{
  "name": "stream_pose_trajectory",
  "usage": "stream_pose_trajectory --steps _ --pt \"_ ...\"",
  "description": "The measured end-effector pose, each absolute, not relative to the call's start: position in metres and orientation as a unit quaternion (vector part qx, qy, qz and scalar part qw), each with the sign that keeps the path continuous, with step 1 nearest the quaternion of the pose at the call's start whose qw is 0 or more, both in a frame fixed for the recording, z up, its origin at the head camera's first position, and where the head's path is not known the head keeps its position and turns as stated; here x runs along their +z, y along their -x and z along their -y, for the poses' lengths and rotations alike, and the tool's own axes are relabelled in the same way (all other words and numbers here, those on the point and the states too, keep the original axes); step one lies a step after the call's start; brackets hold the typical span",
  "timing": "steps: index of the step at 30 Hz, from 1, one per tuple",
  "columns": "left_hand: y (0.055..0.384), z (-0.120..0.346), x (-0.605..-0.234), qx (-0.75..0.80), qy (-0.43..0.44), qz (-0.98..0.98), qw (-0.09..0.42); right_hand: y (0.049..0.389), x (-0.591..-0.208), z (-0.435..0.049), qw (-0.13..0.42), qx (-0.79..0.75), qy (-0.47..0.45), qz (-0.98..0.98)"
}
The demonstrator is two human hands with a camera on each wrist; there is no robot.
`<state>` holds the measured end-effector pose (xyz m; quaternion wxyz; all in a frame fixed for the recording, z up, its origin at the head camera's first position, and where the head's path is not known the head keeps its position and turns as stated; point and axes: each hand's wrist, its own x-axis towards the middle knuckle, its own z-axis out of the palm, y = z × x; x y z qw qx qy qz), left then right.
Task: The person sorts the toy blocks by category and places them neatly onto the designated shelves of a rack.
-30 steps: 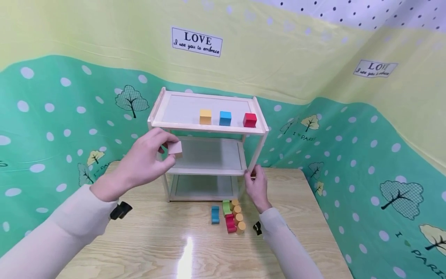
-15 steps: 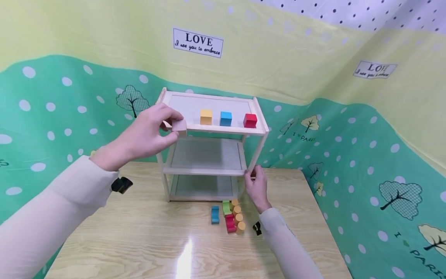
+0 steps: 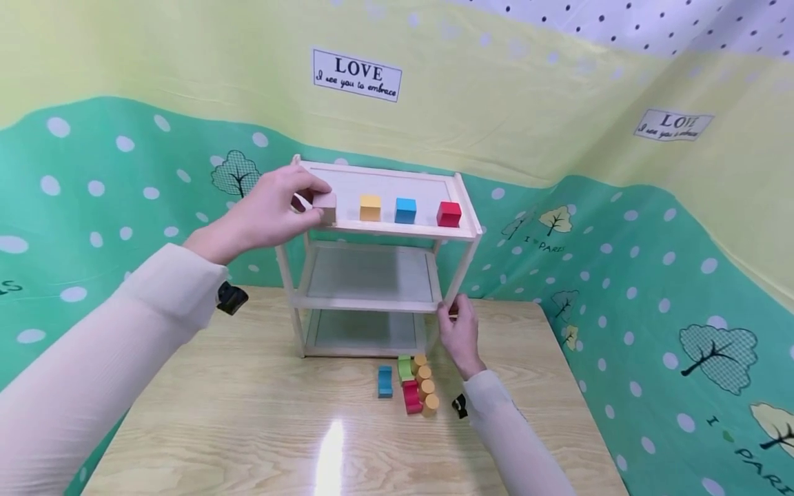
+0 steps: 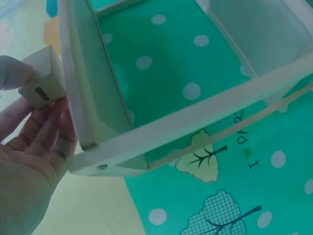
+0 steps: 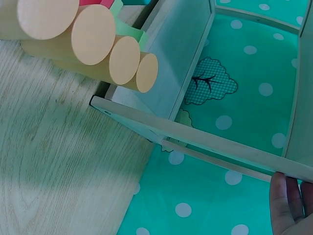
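My left hand (image 3: 267,207) pinches a plain wooden cube (image 3: 327,208) between thumb and fingers at the front left of the top board of a three-tier wooden shelf (image 3: 372,274). In the left wrist view the cube (image 4: 43,81) has a dark slot-like mark on one face, close against the shelf's edge. To its right on the top board stand a yellow cube (image 3: 370,208), a blue cube (image 3: 406,211) and a red cube (image 3: 449,214). My right hand (image 3: 460,337) grips the shelf's right front post near the middle board; its fingers (image 5: 280,203) are partly cut off in the right wrist view.
On the wooden table (image 3: 248,413) before the shelf lie a blue curved block (image 3: 384,382), a green one (image 3: 405,368), a red one (image 3: 412,397) and a row of several yellow cylinders (image 3: 426,390). A patterned cloth (image 3: 620,275) hangs behind and to the right.
My left hand has risen with the wooden cube from beside the middle board to the top board's front left. The right hand stays on the post.
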<state>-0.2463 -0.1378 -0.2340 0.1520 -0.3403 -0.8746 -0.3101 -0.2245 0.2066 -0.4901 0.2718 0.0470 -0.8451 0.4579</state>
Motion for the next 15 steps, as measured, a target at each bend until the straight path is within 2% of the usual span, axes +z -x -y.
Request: stream_pose_trajectory --steps 9,15 --pt "0.260 0.139 -0.236 -0.311 0.319 0.887 0.119 0.228 -0.492 -0.207 0.272 0.449 -0.046 0.850" --pt "0.264 0.138 -0.238 -0.312 0.314 0.889 0.116 0.227 -0.491 -0.208 0.282 0.451 -0.050 0.846"
